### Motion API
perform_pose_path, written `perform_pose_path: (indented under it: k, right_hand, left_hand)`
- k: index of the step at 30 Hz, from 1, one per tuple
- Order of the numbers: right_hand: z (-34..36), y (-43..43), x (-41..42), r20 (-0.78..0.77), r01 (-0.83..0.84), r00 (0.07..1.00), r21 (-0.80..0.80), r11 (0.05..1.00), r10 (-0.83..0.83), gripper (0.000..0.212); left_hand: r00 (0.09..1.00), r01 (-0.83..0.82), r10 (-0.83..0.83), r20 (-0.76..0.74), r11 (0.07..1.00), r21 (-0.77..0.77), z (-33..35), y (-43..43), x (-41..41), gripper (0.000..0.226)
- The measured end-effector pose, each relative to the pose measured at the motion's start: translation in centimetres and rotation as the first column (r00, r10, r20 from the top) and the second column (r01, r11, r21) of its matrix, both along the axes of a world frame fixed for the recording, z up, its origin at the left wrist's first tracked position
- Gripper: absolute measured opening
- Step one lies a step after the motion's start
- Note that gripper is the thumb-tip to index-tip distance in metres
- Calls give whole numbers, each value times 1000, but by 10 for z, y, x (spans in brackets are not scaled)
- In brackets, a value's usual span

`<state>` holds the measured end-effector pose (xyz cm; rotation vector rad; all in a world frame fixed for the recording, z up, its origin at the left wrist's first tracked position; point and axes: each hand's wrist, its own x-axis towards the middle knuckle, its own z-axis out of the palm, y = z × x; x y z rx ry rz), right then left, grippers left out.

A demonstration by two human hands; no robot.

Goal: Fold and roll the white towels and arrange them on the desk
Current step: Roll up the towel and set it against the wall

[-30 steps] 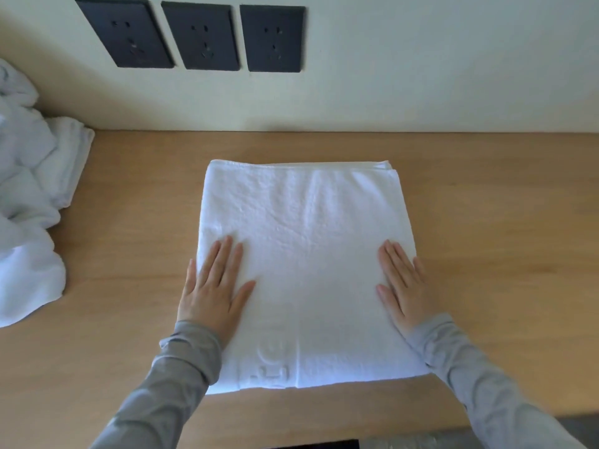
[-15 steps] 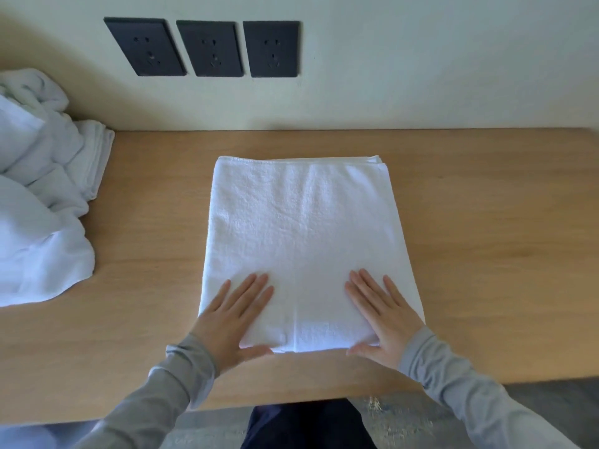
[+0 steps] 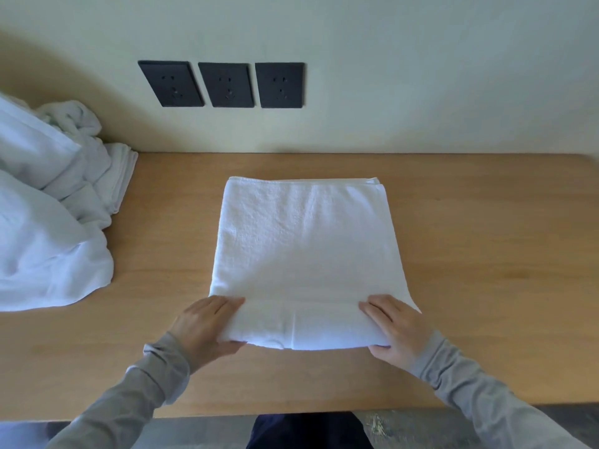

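Observation:
A folded white towel (image 3: 308,241) lies flat in the middle of the wooden desk (image 3: 486,254). Its near edge is turned up into a thick first roll. My left hand (image 3: 207,325) grips the left end of that roll, fingers over the top and thumb underneath. At the right end, my right hand (image 3: 393,325) holds it the same way. Both sleeves are grey.
A heap of loose white towels (image 3: 48,228) covers the desk's left side. Three black wall sockets (image 3: 227,85) sit above the desk's back edge. The desk's front edge (image 3: 291,413) runs just below my forearms, with floor beneath.
My hands went from pressing flat on the towel to curling round its near edge, which has lifted and turned over into a roll. The camera view has tilted upward.

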<state>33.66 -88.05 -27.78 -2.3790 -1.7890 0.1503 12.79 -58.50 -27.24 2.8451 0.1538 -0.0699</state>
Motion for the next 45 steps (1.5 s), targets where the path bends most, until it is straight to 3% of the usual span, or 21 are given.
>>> perform_pose_path:
  k: [3, 7, 11, 13, 15, 19, 24, 27, 31, 37, 40, 42, 44, 45]
  right_hand:
    - [30, 11, 17, -152, 85, 983, -100, 991, -99, 55]
    - [75, 33, 59, -433, 167, 857, -283, 945, -281, 46]
    - [111, 75, 117, -552, 137, 760, -380, 915, -343, 43]
    - [117, 99, 147, -568, 105, 747, -414, 904, -347, 36]
    - [115, 122, 176, -570, 101, 737, -437, 894, -362, 31]
    - [100, 164, 222, -495, 108, 756, -550, 828, -427, 40]
    - [70, 198, 247, -262, 210, 837, -657, 724, -481, 68]
    - [45, 196, 240, -188, 305, 852, -580, 755, -489, 60]
    - [9, 181, 226, -109, 377, 892, -355, 855, -439, 46]
    - [-11, 176, 232, -315, 460, 794, -248, 853, -520, 47]
    - [-12, 175, 231, -334, 504, 766, -219, 836, -549, 45]
    - [-7, 176, 229, -339, 481, 774, -234, 845, -535, 44]
    - [0, 178, 228, -282, 479, 780, -306, 823, -559, 48]
    - [6, 179, 226, -173, 481, 807, -360, 799, -564, 50]
  left_hand:
    - [979, -134, 109, -174, 980, -144, 26, 14, 19, 67]
    - [894, -249, 95, -438, 918, -308, 66, 52, 58, 53]
    - [885, -267, 59, -461, 877, -400, 91, 94, 113, 48]
    - [890, -306, 94, -447, 848, -432, 96, 111, 140, 56]
    - [889, -361, 164, -428, 826, -433, 96, 129, 164, 70]
    - [891, -435, 303, -338, 782, -447, 73, 156, 196, 34]
    - [814, -581, 534, -229, 739, -341, 26, 161, 214, 36]
    - [772, -634, 600, -209, 706, -315, 7, 157, 218, 30]
    - [740, -671, 636, -220, 671, -316, -16, 154, 224, 34]
    - [716, -696, 671, -193, 662, -280, -33, 158, 234, 41]
    - [687, -726, 703, -185, 656, -205, -22, 155, 238, 43]
    - [680, -733, 731, -50, 677, -70, -5, 146, 239, 45]
    - [741, -668, 671, 4, 737, 105, 12, 120, 239, 57]
    - [813, -575, 582, -4, 803, 156, 18, 98, 239, 65]
